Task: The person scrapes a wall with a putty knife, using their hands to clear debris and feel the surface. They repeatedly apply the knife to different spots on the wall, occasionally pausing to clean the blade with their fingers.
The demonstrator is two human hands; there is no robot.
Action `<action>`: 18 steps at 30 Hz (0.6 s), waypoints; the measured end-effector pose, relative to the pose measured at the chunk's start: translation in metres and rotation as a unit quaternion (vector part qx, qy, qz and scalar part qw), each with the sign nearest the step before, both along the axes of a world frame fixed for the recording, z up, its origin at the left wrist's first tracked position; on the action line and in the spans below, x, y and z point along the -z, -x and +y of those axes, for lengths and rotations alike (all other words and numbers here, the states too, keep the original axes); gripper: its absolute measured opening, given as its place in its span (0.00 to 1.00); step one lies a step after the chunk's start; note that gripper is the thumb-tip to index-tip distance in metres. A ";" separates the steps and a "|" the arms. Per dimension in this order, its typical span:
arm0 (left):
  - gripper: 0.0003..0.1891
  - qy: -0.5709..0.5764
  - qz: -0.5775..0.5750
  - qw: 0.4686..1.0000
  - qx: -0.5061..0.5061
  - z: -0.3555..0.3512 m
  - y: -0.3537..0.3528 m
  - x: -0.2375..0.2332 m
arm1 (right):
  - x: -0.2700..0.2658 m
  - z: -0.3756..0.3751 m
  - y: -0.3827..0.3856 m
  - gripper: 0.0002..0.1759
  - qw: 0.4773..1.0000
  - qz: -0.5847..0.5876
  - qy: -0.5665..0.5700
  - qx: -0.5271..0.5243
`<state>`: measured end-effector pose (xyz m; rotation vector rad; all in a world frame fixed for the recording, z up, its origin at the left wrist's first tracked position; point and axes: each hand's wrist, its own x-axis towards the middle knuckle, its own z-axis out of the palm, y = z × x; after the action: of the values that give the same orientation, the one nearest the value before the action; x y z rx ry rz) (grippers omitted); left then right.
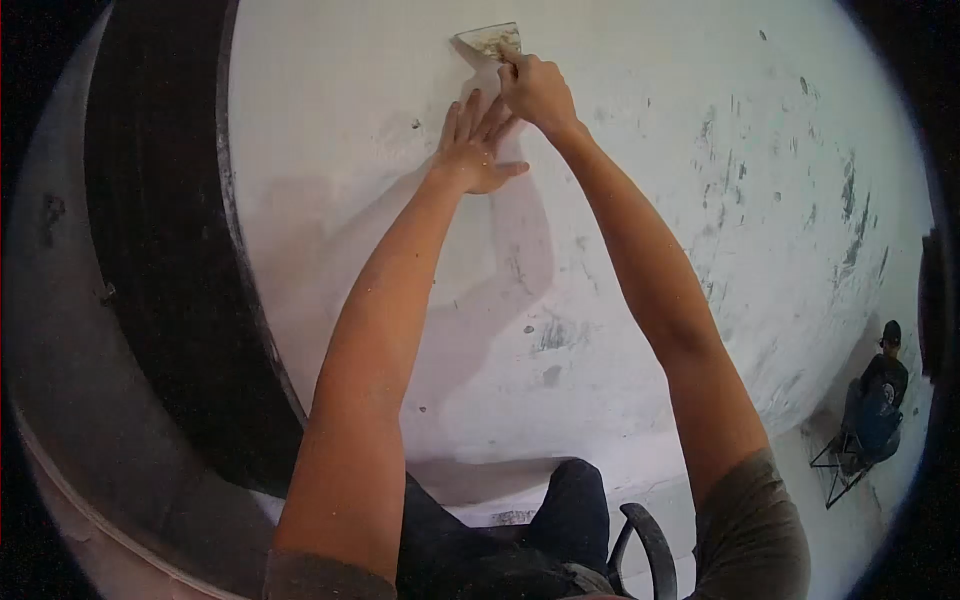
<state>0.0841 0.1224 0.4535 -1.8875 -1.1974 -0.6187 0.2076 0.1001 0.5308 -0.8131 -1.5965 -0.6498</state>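
My right hand [540, 92] is closed around the handle of a putty knife [492, 40] near the top of the view. The knife's wide blade lies close to the white wall [640, 240] and carries brownish smears. Just below and to the left, my left hand [478, 152] rests on the wall with its fingers spread and nothing in it. The handle is mostly hidden by my right fingers. Dark scuffs and small spots mark the wall, mostly on its right half.
A broad black vertical band [150, 220] borders the wall on the left. Below me a black chair armrest [650, 550] shows beside my legs. At far right another person [880, 395] sits on a folding chair [840, 465], facing away.
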 end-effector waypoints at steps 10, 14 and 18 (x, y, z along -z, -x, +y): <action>0.48 0.007 -0.051 0.998 -0.037 0.006 0.003 0.015 | 0.043 -0.012 0.002 0.21 0.986 -0.164 0.006 -0.035; 0.46 0.050 -0.085 0.995 -0.017 0.003 0.004 0.030 | 0.046 0.002 -0.008 0.23 0.983 -0.165 -0.012 -0.082; 0.46 -0.024 -0.076 0.996 0.030 0.014 0.009 0.052 | 0.036 -0.013 -0.019 0.25 0.982 -0.180 0.048 -0.027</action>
<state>0.0749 0.1364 0.4017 -1.8700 -1.2134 -0.8295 0.2266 0.0875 0.4945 -0.7477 -1.9842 -0.7143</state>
